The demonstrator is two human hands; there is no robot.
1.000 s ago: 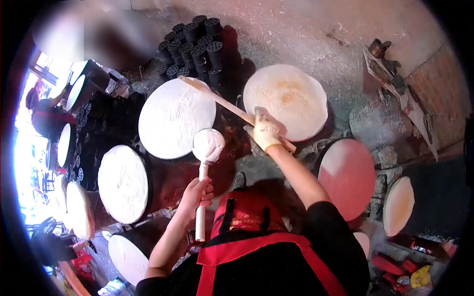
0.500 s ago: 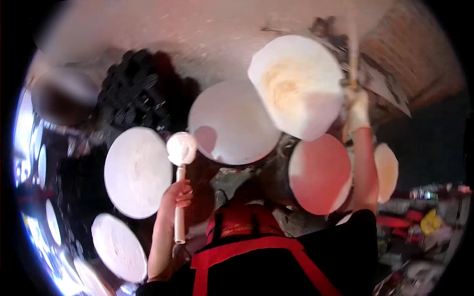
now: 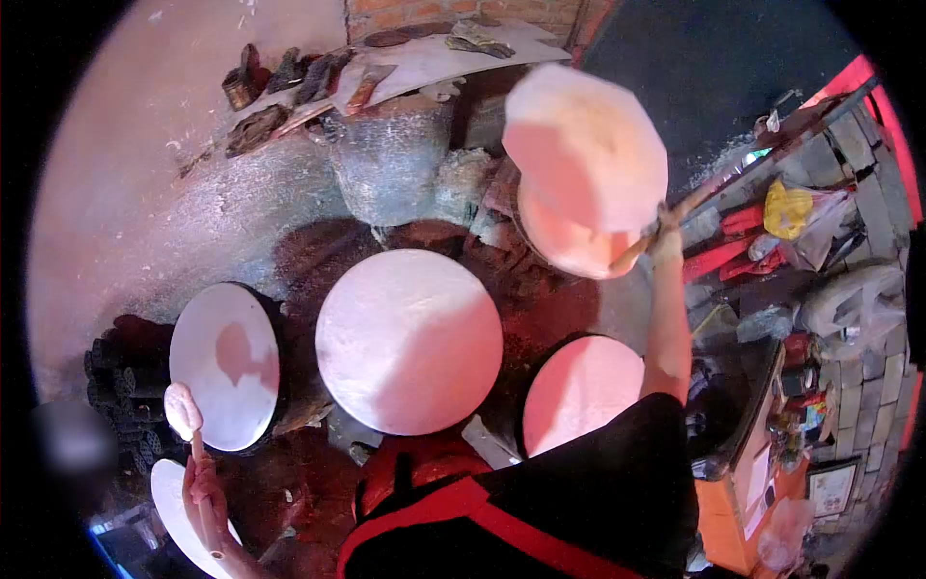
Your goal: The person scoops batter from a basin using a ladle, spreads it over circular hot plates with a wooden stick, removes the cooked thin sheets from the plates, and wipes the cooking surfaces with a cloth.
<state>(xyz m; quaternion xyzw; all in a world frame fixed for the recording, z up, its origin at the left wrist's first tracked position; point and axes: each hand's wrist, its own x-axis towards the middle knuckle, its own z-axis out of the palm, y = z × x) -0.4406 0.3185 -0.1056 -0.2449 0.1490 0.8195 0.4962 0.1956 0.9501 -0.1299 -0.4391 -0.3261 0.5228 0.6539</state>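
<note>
**Sheet aloft at upper right, white paste waiting at lower left**

My right hand [image 3: 666, 232] is closed around a slim brown wooden stick [image 3: 693, 201]; blur hides whether my fingers also pinch the sheet's edge. The broad, thin, off-white round sheet [image 3: 600, 135] is up there with it, tilted and overlapping a pale orange-pink disc [image 3: 571, 243] beneath. I cannot tell whether the two touch.

My left hand [image 3: 204, 490] is wrapped around the handle of a pale, round-headed tool [image 3: 183, 411] bearing white paste, beside a smooth grey-white round plate [image 3: 220, 328].

As far as I can judge, the lifting is done: the sheet is clear of the plates near me, but not lying flat. The grey plate looks bare, so spreading there seems left to do. The pinkish-white round plate [image 3: 395, 304] before me and the pink-lit one [image 3: 574, 396] to its right look coated already.
</note>
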